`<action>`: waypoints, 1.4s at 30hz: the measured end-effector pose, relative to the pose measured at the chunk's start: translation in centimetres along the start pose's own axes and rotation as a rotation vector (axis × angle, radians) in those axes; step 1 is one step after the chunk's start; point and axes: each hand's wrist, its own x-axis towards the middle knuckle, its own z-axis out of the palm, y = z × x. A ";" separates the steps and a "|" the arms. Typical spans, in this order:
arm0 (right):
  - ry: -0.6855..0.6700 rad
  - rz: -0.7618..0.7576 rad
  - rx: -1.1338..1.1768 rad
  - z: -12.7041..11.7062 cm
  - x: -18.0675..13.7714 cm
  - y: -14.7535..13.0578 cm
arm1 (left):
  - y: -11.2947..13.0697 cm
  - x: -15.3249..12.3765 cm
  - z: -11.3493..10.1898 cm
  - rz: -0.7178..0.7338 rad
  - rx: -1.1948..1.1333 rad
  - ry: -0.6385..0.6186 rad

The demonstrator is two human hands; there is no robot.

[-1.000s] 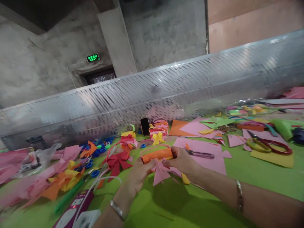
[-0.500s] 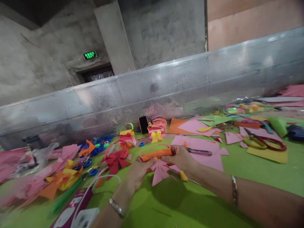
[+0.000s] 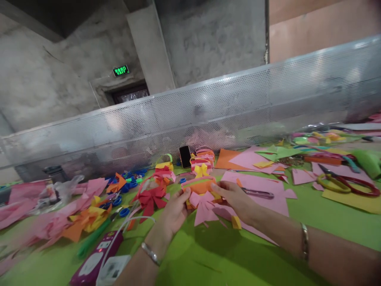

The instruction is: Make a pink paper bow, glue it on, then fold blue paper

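Between my two hands is a small orange paper handbag with a pink paper bow on its front. My left hand grips its left side, thumb on the front edge. On the opposite side, my right hand pinches the upper right corner. The fingers behind the bag are hidden. Just left of the bag lies a red paper bow. A utility knife rests on pink paper to the right of my right hand.
Scissors lie on yellow paper at the right. Finished paper handbags and a phone stand toward the back. A purple power strip with a white cable is at the front left. A perforated metal screen runs behind the table.
The orange bag has tilted so that its front and the pink bow face me more. My hands have shifted slightly with it, and the view has moved a little left.
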 end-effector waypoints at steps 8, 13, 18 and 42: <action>0.017 0.013 0.051 -0.5 0.4 0.3 | 0.0 -0.2 -0.2 0.039 0.046 0.016; 0.042 -0.002 0.072 -0.4 0.4 0.3 | -0.3 0.0 -0.2 0.040 0.097 -0.008; 0.043 -0.016 0.050 -0.4 0.1 0.4 | -0.8 0.3 -0.4 0.049 0.122 0.024; 0.461 -0.199 0.040 -3.0 2.8 -1.2 | -1.0 -0.8 0.5 0.047 0.327 0.074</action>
